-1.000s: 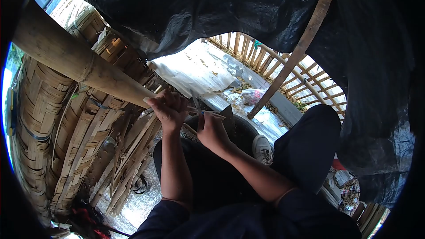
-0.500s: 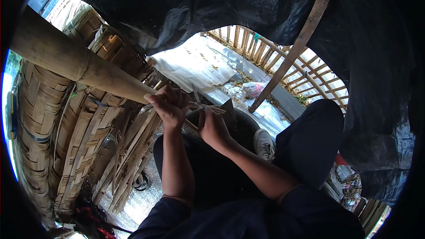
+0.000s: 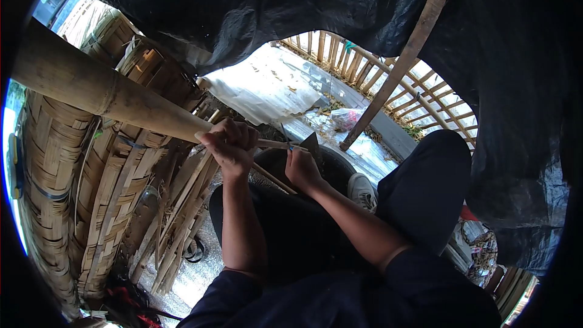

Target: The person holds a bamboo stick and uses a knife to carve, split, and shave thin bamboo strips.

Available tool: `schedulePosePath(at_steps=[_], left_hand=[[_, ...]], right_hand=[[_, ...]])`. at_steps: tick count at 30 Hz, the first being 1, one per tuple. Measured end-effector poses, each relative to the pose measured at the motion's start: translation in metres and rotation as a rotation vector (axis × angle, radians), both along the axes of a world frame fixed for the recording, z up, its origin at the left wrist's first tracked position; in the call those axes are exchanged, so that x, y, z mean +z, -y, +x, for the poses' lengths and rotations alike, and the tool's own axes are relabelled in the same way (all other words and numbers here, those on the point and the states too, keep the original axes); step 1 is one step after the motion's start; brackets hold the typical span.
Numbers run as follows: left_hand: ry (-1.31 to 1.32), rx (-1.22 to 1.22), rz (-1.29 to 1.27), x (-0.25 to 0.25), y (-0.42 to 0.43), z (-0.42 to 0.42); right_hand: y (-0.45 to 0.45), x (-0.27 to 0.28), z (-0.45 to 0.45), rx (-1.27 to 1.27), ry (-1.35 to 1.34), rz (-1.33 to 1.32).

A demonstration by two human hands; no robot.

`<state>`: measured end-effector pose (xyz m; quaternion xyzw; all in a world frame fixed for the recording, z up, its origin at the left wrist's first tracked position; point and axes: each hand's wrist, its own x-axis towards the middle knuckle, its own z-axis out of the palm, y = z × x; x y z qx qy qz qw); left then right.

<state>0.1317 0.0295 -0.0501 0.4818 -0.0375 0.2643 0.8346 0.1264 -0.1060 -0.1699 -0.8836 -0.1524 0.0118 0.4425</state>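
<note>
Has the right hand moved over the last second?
Yes. Judged against the thick bamboo pole, the right hand has shifted toward the right of the view, farther from the pole.

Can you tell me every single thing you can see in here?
Thick round bamboo pole: one, tan, upper left
Woven bamboo pieces: several, tan, far left
Long split bamboo strips: many, tan, below the pole
Wrinkled plastic sheet: one, black, top and right
Flat wooden slat: one, brown, slanting right of centre
Slatted bamboo fence: one, tan, behind the slat
See-through plastic bag: one, pinkish, beside the slat
Thin straight strip: one, pale, between the hands
Laced shoe: one, white, near the bent knee
Left hand: one, bare, closed around the thin strip
Right hand: one, bare, at the strip's other end
</note>
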Motion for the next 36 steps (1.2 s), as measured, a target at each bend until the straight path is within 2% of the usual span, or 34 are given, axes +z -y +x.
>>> schedulePosePath(at_steps=[2,4,6,8,9,12,13,16,18,20,23,24,26,29,32,36], left_hand=[[-0.007,0.005,-0.039,0.002,-0.001,0.002],[-0.028,0.015,-0.081,-0.001,-0.005,0.0],[0.011,-0.026,-0.128,-0.002,-0.013,-0.001],[0.014,-0.008,-0.112,-0.003,-0.013,-0.002],[0.01,0.018,-0.098,-0.002,-0.012,-0.003],[0.011,0.031,-0.07,-0.001,-0.01,0.003],[0.006,0.021,-0.057,-0.003,-0.01,0.003],[0.005,0.009,-0.045,-0.001,-0.015,0.001],[-0.007,0.014,-0.126,-0.004,-0.02,-0.001],[-0.01,0.014,-0.201,-0.001,-0.019,-0.001],[-0.039,-0.031,-0.17,0.003,-0.007,0.002],[-0.041,-0.046,-0.14,0.002,-0.004,0.003],[-0.051,-0.055,-0.117,0.002,-0.004,0.003],[-0.005,-0.045,-0.16,0.001,-0.012,0.001],[0.033,-0.045,-0.08,0.002,-0.015,0.003],[-0.062,0.056,-0.22,0.001,-0.026,0.005]], right_hand=[[-0.001,0.009,-0.001,0.015,0.035,0.017],[-0.009,0.065,-0.01,0.095,-0.087,0.097],[-0.008,0.047,-0.01,0.086,-0.101,0.085],[0.003,-0.012,-0.001,0.041,-0.057,-0.017],[0.014,-0.047,0.0,0.02,-0.146,-0.116],[0.015,-0.046,0.004,0.058,-0.205,-0.09],[0.006,-0.024,0.0,0.069,-0.093,-0.027],[-0.002,0.011,0.0,0.114,-0.108,0.045],[0.013,-0.033,0.004,0.142,-0.071,0.06],[0.034,-0.109,0.006,0.077,-0.221,-0.155],[0.043,-0.13,-0.002,0.053,-0.139,-0.115],[0.037,-0.111,-0.003,0.053,-0.142,-0.118],[0.017,-0.051,-0.004,0.02,-0.02,0.129],[0.022,-0.053,-0.002,0.06,-0.116,0.188],[0.036,-0.09,0.0,0.016,-0.151,0.133],[0.015,-0.064,0.001,0.011,-0.128,-0.026]])
